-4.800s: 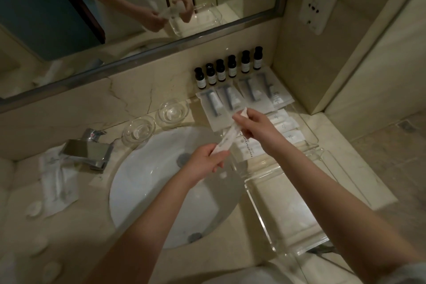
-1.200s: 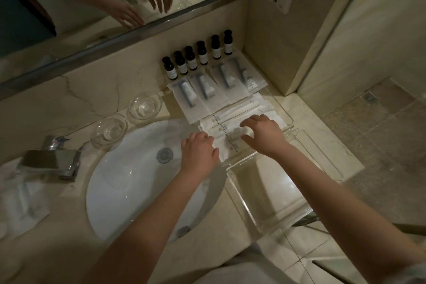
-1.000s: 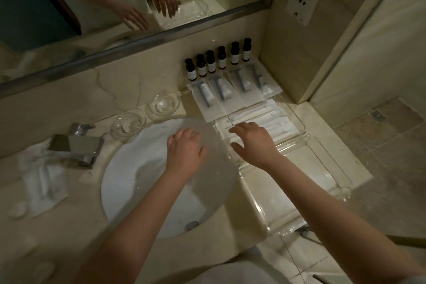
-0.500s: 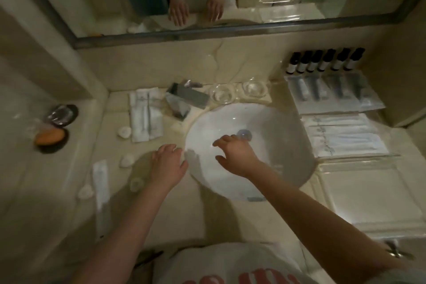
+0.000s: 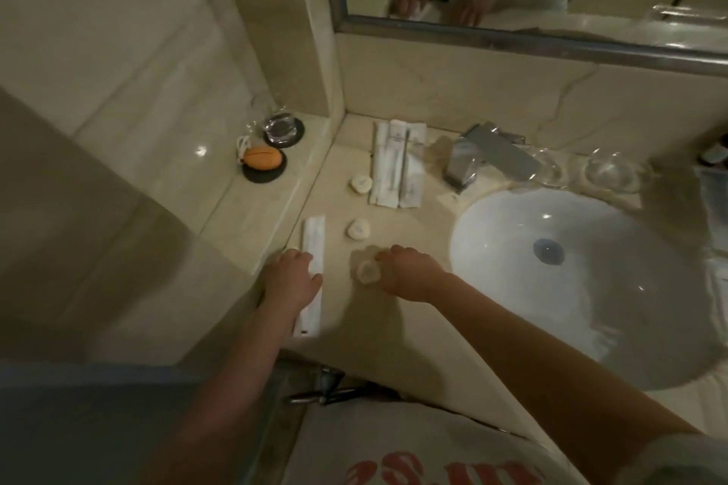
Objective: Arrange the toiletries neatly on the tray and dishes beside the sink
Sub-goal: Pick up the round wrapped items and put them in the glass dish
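Our left hand (image 5: 293, 281) lies on the long packet (image 5: 314, 238) at 9 o'clock on the bench (image 5: 398, 331) — our right hand (image 5: 411, 273) touches a round soap (image 5: 368, 271); whether the fingers grip, we cannot tell.

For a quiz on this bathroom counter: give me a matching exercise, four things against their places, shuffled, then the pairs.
1 orange object
2 long white packet
3 nearest round soap
4 glass dishes

A behind the basin, right of the faucet
B on a black coaster
C under the left hand
D at the right hand's fingertips

Pairs: 1-B, 2-C, 3-D, 4-A
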Available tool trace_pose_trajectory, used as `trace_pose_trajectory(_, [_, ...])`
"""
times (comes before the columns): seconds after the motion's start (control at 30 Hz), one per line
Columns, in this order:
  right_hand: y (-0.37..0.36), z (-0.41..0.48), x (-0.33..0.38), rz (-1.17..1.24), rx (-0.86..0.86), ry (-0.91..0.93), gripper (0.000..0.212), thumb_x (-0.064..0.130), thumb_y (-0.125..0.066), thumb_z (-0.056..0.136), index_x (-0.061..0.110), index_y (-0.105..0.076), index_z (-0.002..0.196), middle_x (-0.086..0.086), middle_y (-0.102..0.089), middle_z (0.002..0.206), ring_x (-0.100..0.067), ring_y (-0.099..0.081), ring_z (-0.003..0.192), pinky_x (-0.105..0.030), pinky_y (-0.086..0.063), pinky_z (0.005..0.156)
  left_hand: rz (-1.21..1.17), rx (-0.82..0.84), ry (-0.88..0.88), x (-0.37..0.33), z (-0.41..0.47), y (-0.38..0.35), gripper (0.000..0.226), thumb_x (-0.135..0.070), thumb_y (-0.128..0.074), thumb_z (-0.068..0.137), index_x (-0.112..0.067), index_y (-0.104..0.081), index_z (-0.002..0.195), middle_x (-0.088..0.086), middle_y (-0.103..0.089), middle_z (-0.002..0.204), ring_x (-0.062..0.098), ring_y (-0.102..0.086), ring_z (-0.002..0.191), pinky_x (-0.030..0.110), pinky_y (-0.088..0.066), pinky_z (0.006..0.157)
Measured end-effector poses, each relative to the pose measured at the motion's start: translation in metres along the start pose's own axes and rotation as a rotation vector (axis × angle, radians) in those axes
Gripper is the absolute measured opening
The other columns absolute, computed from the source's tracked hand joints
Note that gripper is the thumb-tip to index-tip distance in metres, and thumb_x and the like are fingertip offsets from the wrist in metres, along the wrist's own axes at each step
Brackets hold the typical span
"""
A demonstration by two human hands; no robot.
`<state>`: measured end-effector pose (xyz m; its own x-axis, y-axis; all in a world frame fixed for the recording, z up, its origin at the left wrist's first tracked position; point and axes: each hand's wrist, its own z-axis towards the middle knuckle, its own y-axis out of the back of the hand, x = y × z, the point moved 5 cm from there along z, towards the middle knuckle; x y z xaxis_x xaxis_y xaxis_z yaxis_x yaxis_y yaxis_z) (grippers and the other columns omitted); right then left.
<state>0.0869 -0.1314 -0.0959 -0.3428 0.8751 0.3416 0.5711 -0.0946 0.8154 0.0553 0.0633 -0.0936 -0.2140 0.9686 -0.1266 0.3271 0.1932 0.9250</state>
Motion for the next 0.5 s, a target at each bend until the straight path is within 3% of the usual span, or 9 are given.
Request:
trace_pose_trajectory(0.1, [-0.008,0.014,0.016,-0.121,-0.012,0.031,0.061,0.036,-0.058,0.087,0.022,-0.035,0.141,-0.009,-0.044,0.130,-0.030,-0.050,0.113,-0.040,-0.047,0.089,-0.003,-0.011,-0.024,0.003,0.003,0.001,0.049,-0.039,-0.050,0.091,-0.017,-0.045,0.135,0.009,-0.050,0.132,0.027,-0.044,0.122,0.039,-0.038,0.102])
trace_pose_trajectory(0.23, [-0.015,0.025,0.026,-0.169,-0.067,0.050,0.043,0.030,-0.050,0.090,0.017,-0.044,0.131,-0.011,-0.045,0.122,-0.030,-0.052,0.106,-0.037,-0.045,0.076,-0.092,-0.005,-0.053,-0.009,0.011,0.000,0.051,-0.037,-0.052,0.090,-0.018,-0.042,0.137,0.006,-0.043,0.140,0.027,-0.037,0.129,0.039,-0.034,0.104])
trace_pose_trajectory(0.37, [-0.004,0.024,0.016,-0.029,-0.120,0.006,0.040,0.031,-0.048,0.091,0.015,-0.047,0.127,-0.011,-0.048,0.118,-0.032,-0.056,0.101,-0.036,-0.045,0.074,-0.154,0.010,-0.107,-0.028,0.030,0.002,0.052,-0.033,-0.055,0.089,-0.016,-0.042,0.137,0.006,-0.038,0.142,0.026,-0.040,0.128,0.040,-0.040,0.102])
trace_pose_trajectory(0.5, [0.023,0.009,-0.008,0.193,-0.251,-0.050,0.045,0.027,-0.063,0.085,0.016,-0.051,0.126,-0.008,-0.050,0.115,-0.028,-0.058,0.096,-0.034,-0.048,0.079,-0.174,0.011,-0.157,-0.054,0.052,0.005,0.049,-0.033,-0.058,0.086,-0.016,-0.047,0.130,0.009,-0.042,0.135,0.028,-0.045,0.120,0.042,-0.043,0.098])
